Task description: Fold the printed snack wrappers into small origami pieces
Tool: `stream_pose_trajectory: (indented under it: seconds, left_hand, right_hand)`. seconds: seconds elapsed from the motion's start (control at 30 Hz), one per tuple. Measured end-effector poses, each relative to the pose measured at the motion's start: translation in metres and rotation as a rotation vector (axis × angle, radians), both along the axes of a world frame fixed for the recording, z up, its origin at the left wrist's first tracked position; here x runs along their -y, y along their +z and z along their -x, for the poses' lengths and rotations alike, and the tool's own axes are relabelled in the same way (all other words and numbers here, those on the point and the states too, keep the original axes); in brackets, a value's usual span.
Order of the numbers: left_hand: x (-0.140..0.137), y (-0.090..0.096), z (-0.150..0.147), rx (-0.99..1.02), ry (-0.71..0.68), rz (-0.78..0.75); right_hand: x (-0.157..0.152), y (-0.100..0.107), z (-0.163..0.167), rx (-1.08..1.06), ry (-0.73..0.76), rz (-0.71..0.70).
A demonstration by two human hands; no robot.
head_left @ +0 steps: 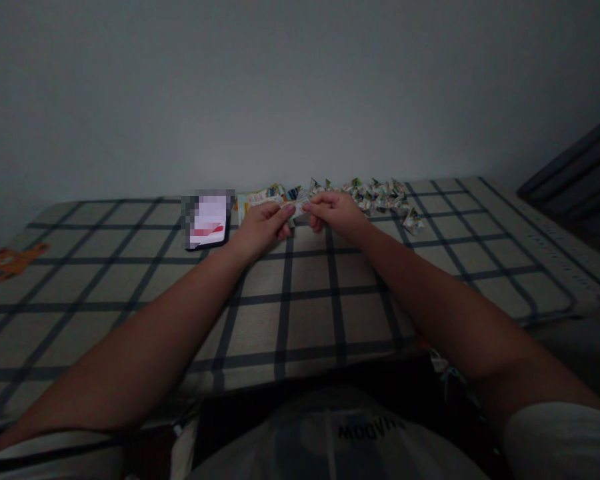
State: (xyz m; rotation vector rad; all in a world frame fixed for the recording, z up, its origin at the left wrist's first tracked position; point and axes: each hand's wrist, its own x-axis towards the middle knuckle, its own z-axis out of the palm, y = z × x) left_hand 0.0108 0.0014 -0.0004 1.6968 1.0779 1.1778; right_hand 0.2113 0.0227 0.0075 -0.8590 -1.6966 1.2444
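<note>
My left hand (pixel 266 227) and my right hand (pixel 339 210) meet over the far side of the table. Between their thumbs and fingertips they pinch a small whitish piece of printed paper or wrapper (pixel 299 209); its exact kind is too dim to make out. Just behind my left hand lie flat, colourfully printed sheets or packets (pixel 265 195), partly covered by the fingers. Beyond my right hand, several small folded triangular pieces (pixel 380 195) with similar printing sit in a loose cluster. One folded piece (pixel 413 222) rests nearer, right of my right wrist.
A phone (pixel 209 223) with a lit, partly blurred screen lies left of my left hand. The checked cloth (pixel 307 300) covers the table, with an orange printed figure (pixel 13 260) at left. A grey wall (pixel 300 87) rises behind; a dark slatted object (pixel 575 167) stands at right.
</note>
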Motion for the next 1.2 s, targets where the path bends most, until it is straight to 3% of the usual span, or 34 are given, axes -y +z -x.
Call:
stream_pose_trajectory:
  seconds: [0.2, 0.47, 0.67, 0.9, 1.2]
  left_hand:
    - [-0.005, -0.005, -0.001, 0.248, -0.03, 0.107]
    - [-0.002, 0.007, -0.001, 0.483, -0.02, 0.303]
    - [-0.003, 0.0, -0.003, 0.345, 0.053, 0.222]
    - [-0.006, -0.004, -0.001, 0.368, 0.017, 0.157]
    - [-0.005, -0.001, -0.001, 0.333, 0.051, 0.208]
  right_hand:
    - [-0.012, -0.012, 0.001, -0.151, 0.008, 0.011]
    - [-0.018, -0.018, -0.001, -0.131, 0.026, -0.087]
    - [-0.017, -0.02, -0.001, -0.032, 0.07, -0.174]
    - [-0.019, -0.022, -0.005, 0.083, 0.101, -0.303]
    - [-0.019, -0.02, -0.008, 0.231, 0.1, -0.541]
